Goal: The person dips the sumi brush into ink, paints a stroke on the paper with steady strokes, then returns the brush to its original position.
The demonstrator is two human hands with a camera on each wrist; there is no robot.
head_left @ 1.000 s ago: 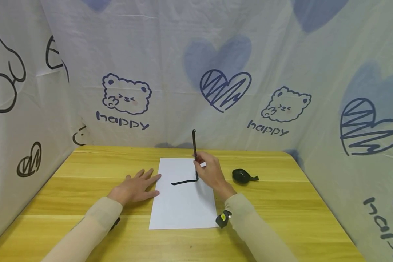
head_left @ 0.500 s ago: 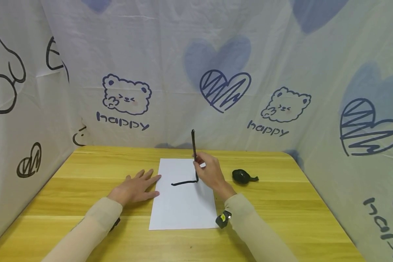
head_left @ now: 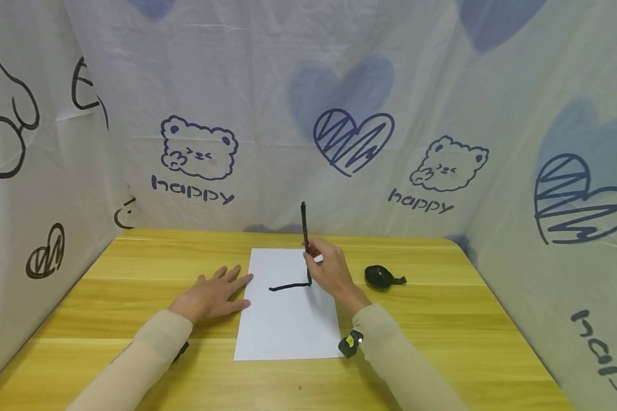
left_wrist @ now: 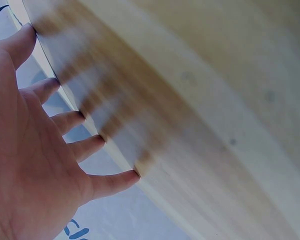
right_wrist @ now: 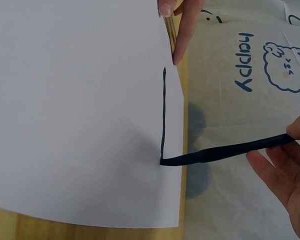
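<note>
My right hand [head_left: 331, 268] pinches a slim black ink brush [head_left: 305, 225] near its middle, holding it almost upright. The brush tip touches a sheet of white paper [head_left: 288, 331] at the right end of a black line [head_left: 288, 286]. That line runs crosswise on the upper half of the sheet. In the right wrist view, the brush [right_wrist: 230, 151] meets the line [right_wrist: 164, 115] at one end. Spread and flat, my left hand [head_left: 213, 294] has its thumb and fingertip at the paper's left edge; its fingers also spread in the left wrist view [left_wrist: 50, 145].
A small, glossy black rounded object with a short tail [head_left: 379, 277] lies right of the paper. Beneath everything is a yellow wood-grain table [head_left: 432, 348]. White curtains [head_left: 267, 188] printed with hearts and bears enclose its back and sides.
The upper end of the brush has tipped very slightly left since a second ago. Both hands, the paper and the black line look the same.
</note>
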